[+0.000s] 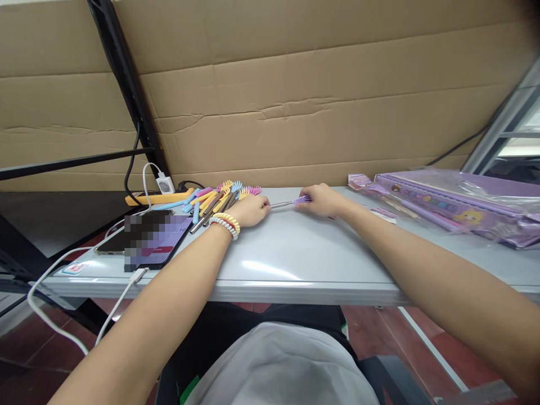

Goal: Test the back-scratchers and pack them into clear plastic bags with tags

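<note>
Cardboard sheets stand behind the grey desk (295,253). Near its far edge a thin metal rod (280,205) with a purple end stretches between both hands. The left hand (253,210) has its grip closed on the bare end, and the right hand (323,199) pinches the purple end. Colourful scratchers (223,197) are heaped just left, with a phone (156,239) nearer and purple packets (455,205) to the right.

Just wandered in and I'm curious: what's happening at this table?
A person sits at a grey table and holds a purple-headed tool with a thin metal rod between both hands. The left hand grips the rod end and the right hand the purple end. A heap of similar colourful tools lies beside the left hand. A phone lies further left and purple packs to the right.
</note>
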`<state>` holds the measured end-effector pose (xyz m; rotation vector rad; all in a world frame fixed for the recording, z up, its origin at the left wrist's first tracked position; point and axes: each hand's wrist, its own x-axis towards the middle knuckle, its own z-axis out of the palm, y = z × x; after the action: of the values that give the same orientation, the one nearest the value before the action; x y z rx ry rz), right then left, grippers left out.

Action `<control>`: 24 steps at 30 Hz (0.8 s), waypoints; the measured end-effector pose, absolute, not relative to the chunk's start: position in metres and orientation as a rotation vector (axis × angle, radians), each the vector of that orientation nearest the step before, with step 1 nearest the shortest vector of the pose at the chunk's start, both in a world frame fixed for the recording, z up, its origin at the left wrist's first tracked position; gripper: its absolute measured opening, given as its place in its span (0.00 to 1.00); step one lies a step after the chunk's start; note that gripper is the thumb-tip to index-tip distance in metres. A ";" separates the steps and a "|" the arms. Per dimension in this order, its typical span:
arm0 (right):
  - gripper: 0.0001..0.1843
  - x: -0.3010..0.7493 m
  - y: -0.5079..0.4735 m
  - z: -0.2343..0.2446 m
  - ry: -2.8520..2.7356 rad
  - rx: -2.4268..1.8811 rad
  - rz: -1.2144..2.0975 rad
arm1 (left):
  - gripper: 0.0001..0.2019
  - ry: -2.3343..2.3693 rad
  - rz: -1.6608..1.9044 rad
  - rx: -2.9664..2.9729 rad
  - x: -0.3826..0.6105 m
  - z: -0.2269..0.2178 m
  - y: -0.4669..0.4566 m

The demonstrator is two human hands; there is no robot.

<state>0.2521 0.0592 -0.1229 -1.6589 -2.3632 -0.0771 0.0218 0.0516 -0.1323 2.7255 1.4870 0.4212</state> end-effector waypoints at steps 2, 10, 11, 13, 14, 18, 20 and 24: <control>0.15 0.252 0.060 -0.123 -2.409 -1.636 -0.083 | 0.17 1.480 0.409 2.720 0.021 -0.131 0.051; 0.17 0.250 0.059 -0.124 -2.497 -1.577 0.016 | 0.19 1.494 0.347 2.688 0.023 -0.129 0.045; 0.17 0.250 0.058 -0.124 -2.498 -1.575 0.024 | 0.19 1.492 0.347 2.685 0.022 -0.129 0.046; 0.17 0.250 0.057 -0.124 -2.495 -1.573 0.038 | 0.19 1.479 0.352 2.684 0.021 -0.129 0.046; 0.16 0.250 0.057 -0.124 -2.490 -1.571 0.048 | 0.18 1.469 0.363 2.686 0.021 -0.129 0.047; 0.15 0.249 0.056 -0.123 -2.465 -1.541 0.124 | 0.19 1.455 0.429 2.705 0.019 -0.129 0.046; 0.15 0.249 0.055 -0.122 -2.458 -1.542 0.144 | 0.19 1.508 0.445 2.711 0.019 -0.128 0.045; 0.16 0.248 0.052 -0.117 -2.449 -1.579 0.184 | 0.19 1.677 0.596 2.699 0.017 -0.124 0.044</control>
<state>0.2481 0.0518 -0.1171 -1.5792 -2.4487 0.1845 0.0170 0.0435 -0.1239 2.6992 1.6766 0.5963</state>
